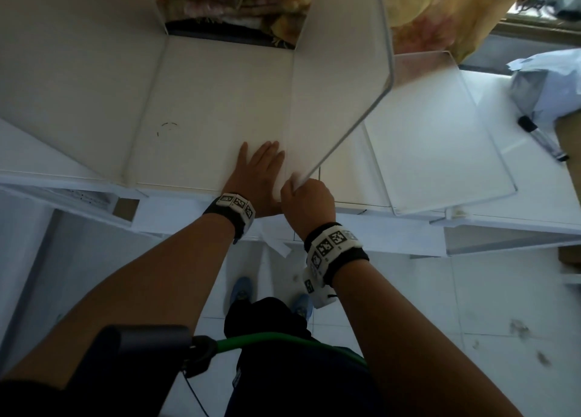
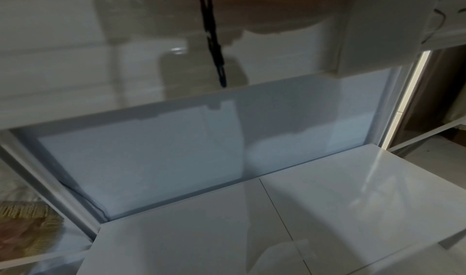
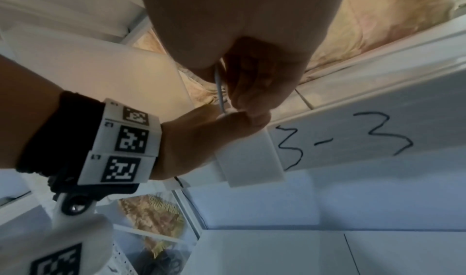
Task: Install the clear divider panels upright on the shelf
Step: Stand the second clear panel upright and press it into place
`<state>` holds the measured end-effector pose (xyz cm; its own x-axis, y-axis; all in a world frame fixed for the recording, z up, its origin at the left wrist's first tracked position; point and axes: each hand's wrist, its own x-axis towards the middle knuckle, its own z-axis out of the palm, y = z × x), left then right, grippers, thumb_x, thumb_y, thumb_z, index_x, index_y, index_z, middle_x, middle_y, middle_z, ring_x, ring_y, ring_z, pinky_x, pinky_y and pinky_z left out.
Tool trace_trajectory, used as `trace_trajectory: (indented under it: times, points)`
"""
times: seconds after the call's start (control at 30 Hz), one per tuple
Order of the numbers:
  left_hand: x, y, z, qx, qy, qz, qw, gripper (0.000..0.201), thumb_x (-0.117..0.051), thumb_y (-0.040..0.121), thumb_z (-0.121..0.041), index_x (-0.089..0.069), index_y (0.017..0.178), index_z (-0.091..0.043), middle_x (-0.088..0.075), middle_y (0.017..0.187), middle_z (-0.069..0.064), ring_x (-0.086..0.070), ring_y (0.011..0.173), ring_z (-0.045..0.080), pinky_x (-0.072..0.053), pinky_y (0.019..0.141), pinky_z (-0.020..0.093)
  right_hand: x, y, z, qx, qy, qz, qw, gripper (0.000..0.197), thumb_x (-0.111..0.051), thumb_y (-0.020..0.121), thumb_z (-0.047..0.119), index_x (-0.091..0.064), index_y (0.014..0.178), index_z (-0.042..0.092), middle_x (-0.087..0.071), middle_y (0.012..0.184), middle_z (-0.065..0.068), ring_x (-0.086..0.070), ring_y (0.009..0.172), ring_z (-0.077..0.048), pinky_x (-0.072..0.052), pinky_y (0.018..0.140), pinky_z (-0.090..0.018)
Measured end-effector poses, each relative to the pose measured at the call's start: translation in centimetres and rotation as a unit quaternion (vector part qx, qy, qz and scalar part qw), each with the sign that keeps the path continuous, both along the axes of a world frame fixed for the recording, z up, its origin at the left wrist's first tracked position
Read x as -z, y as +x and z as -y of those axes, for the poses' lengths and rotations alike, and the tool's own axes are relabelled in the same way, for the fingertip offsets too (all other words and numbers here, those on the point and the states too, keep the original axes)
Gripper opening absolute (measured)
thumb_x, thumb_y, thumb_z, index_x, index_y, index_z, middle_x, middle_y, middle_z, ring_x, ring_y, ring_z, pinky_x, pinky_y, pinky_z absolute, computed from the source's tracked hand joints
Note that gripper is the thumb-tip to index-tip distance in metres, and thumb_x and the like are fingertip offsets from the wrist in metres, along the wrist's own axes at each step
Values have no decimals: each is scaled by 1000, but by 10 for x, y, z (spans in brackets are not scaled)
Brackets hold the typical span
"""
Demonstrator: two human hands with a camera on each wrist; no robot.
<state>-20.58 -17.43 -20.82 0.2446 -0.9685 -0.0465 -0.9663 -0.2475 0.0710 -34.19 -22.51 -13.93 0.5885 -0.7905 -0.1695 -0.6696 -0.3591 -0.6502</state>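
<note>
A clear divider panel (image 1: 342, 86) stands upright on the white shelf top (image 1: 204, 102), its top edge running from near me up and to the right. My right hand (image 1: 306, 196) grips its near bottom corner. In the right wrist view the fingers (image 3: 254, 91) pinch the thin panel edge (image 3: 219, 91) just above a white clip (image 3: 249, 155) on the shelf's front edge. Left of the panel, my left hand (image 1: 259, 168) lies flat on the shelf top with its fingers straight. A second clear panel (image 1: 440, 139) lies flat to the right. Another panel (image 1: 94, 86) seems to stand at the left.
The shelf's front face (image 3: 353, 139) bears a handwritten "3-3". A black marker (image 1: 540, 139) and a grey plastic bag (image 1: 534, 83) lie at the far right. Floral cloth (image 1: 440, 7) hangs behind the shelf. A lower shelf (image 2: 327, 199) sits underneath, with white floor tiles below me.
</note>
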Motion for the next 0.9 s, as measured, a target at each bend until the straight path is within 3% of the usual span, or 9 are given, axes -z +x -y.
trace_trajectory:
  times: [0.1,0.27,0.43,0.53,0.7,0.83,0.9]
  points:
    - [-1,-2,0,-2,-14,-3,1000,84,-18,83,-55,-34,148,-3,-28,158,17,-24,147,29,-13,115,64,5,1,-8,-24,-56,-19,998,44,-37,100,34,-42,60,17,-48,57,1,-55,58,-23,-50,61,-35]
    - [0,0,-1,7,-7,1,1000,81,-19,84,-53,-35,147,-6,-28,158,18,-23,147,31,-13,114,65,14,4,-10,-12,-87,23,996,37,-39,100,32,-54,74,10,-43,71,2,-55,78,-23,-51,68,-38]
    - [-2,-1,-1,8,-15,1,1000,74,-21,85,-46,-39,145,-7,-30,157,19,-25,146,32,-14,113,66,15,4,-9,-40,-80,-2,996,43,-33,101,37,-48,69,12,-32,61,10,-49,70,-21,-49,68,-38]
    - [-5,-3,0,10,-23,-5,1000,71,-27,86,-44,-41,144,-6,-32,156,20,-26,146,33,-14,113,67,19,6,-9,-38,-80,-4,996,45,-32,101,40,-54,77,9,-39,68,4,-51,73,-22,-50,69,-39]
    - [-5,-2,0,7,-10,1,1000,73,-21,86,-44,-38,146,-6,-29,157,20,-24,147,33,-13,113,68,22,6,-10,-20,-89,30,995,35,-42,101,32,-60,90,3,-56,82,-8,-58,82,-28,-51,68,-38]
    - [-3,1,1,11,20,15,1000,81,-17,83,-52,-31,149,-7,-22,160,18,-18,149,32,-11,113,68,24,7,-12,-17,-154,70,985,27,-53,95,18,-64,80,-1,-63,75,-17,-61,73,-35,-53,55,-36]
    - [-2,1,1,13,31,20,999,85,-20,82,-57,-28,151,-8,-19,161,18,-16,149,32,-11,113,68,27,7,-9,-23,-187,91,978,31,-49,92,20,-64,73,1,-63,68,-16,-60,65,-35,-52,49,-34]
